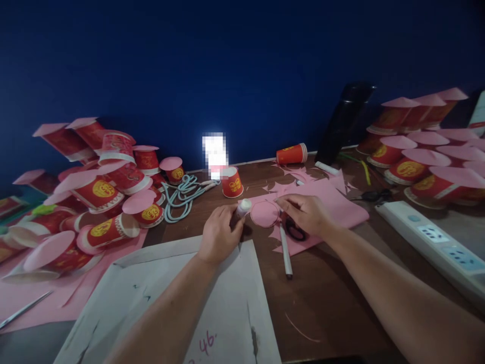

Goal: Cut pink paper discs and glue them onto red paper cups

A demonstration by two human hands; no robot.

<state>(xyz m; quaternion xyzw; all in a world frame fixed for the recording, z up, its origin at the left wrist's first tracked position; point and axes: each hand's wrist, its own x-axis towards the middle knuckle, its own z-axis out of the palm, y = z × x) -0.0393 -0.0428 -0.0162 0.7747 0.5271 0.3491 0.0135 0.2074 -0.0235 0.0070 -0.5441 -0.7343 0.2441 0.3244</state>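
My left hand (pixel 222 230) is closed around a small white-topped tube (pixel 244 207), perhaps a glue stick; its lower part is hidden by my fingers. My right hand (pixel 306 215) has its thumb and fingers pinched together at the right edge of a pink paper circle (pixel 264 214); whether anything is between them I cannot make out. Black-handled scissors (pixel 295 230) lie partly under my right hand. Below it rests a white pen (pixel 287 255). A red paper cup (pixel 232 183) stands upside down behind my left hand, apart from it.
Red cups with pink discs are heaped at left (pixel 102 189) and stacked at right (pixel 417 167). Pink paper (pixel 337 202), a power strip (pixel 432 237), a coiled cable (pixel 184 194), a black bottle (pixel 344 121) and a white sheet (pixel 227 313) surround my hands.
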